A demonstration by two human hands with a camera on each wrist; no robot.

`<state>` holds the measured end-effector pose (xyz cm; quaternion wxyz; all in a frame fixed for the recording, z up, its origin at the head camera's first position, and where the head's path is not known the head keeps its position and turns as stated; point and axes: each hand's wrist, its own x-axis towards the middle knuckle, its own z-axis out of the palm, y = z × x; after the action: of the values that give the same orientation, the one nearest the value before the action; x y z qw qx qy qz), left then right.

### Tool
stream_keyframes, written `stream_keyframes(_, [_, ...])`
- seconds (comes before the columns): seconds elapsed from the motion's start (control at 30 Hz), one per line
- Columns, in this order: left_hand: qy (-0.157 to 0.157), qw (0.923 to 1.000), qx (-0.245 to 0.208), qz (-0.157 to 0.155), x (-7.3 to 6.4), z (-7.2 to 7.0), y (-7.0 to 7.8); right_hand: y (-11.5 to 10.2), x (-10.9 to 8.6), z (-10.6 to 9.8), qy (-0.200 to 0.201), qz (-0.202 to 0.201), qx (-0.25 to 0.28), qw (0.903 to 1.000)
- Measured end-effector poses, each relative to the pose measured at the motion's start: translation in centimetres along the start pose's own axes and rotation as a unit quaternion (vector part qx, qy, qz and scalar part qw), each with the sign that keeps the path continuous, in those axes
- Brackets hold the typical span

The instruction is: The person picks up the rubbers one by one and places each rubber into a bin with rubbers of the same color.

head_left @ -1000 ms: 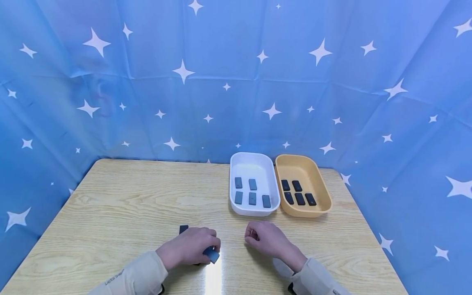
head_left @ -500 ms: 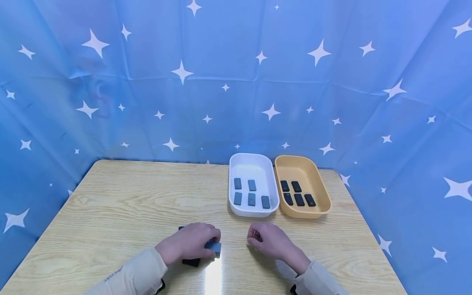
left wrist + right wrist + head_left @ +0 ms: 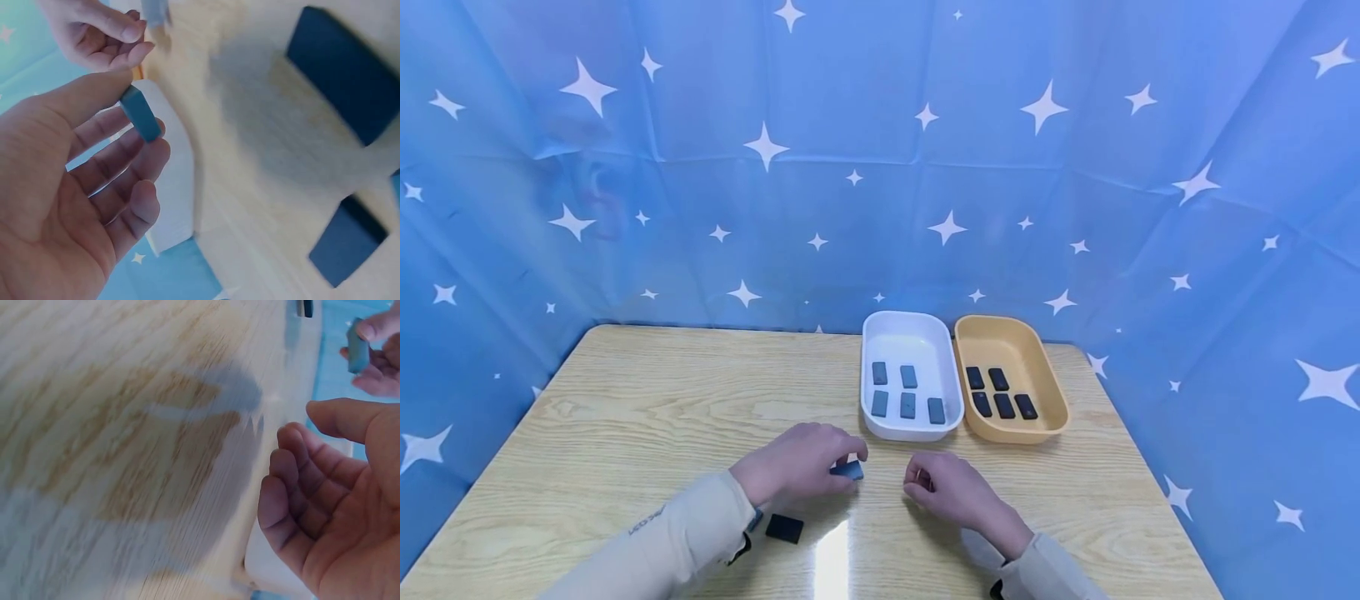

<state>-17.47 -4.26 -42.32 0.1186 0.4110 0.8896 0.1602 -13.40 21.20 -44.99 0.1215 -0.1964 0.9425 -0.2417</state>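
Note:
My left hand point(image 3: 801, 460) pinches a small blue-grey rectangular block point(image 3: 848, 472) between thumb and fingers, over the table just in front of the white tray. In the left wrist view the block point(image 3: 141, 115) is held near the fingertips, its narrow side showing. My right hand point(image 3: 953, 493) hovers to the right with fingers loosely curled and nothing in them; the right wrist view shows its bare palm point(image 3: 344, 531). A black block point(image 3: 785, 529) lies on the table below the left hand. Beside it, another blue-grey block point(image 3: 755, 520) is partly hidden by the left sleeve.
The white tray point(image 3: 912, 433) holds several blue-grey blocks. Right against it stands an orange tray point(image 3: 1018, 436) with several black blocks. Both are at the back right of the wooden table point(image 3: 700, 400), before a blue star-printed curtain point(image 3: 850, 100).
My left hand has lifted the blue-grey block and carried it up toward the white tray, uncovering the black block behind it. The right hand has stayed almost still.

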Motion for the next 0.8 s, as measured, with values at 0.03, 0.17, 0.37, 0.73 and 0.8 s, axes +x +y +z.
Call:
stream_keyframes(0.03, [0.001, 1.0, 0.002, 0.003, 0.2, -0.2, 0.0, 0.1, 0.0, 0.0, -0.001, 0.001, 0.0, 1.0])
stream_keyframes(0.17, [0.003, 1.0, 0.001, 0.006, 0.8, -1.0, 0.3, 0.4, -0.1, 0.0, -0.006, 0.011, 0.004, 0.9999])
stream_keyframes(0.37, [0.018, 0.9997, -0.018, 0.002, 2.1, -1.6, 0.6, 0.9, -0.3, -0.1, -0.006, 0.019, 0.002, 0.9998])
stream_keyframes(0.73, [0.047, 0.996, -0.068, -0.035, 5.1, -1.9, 1.7, 1.2, -0.7, -0.2, -0.001, 0.011, 0.012, 0.9999])
stream_keyframes(0.8, [0.058, 0.995, -0.066, -0.047, 5.7, -2.1, 1.9, 1.2, -0.8, -0.2, -0.003, 0.014, 0.016, 0.9998])
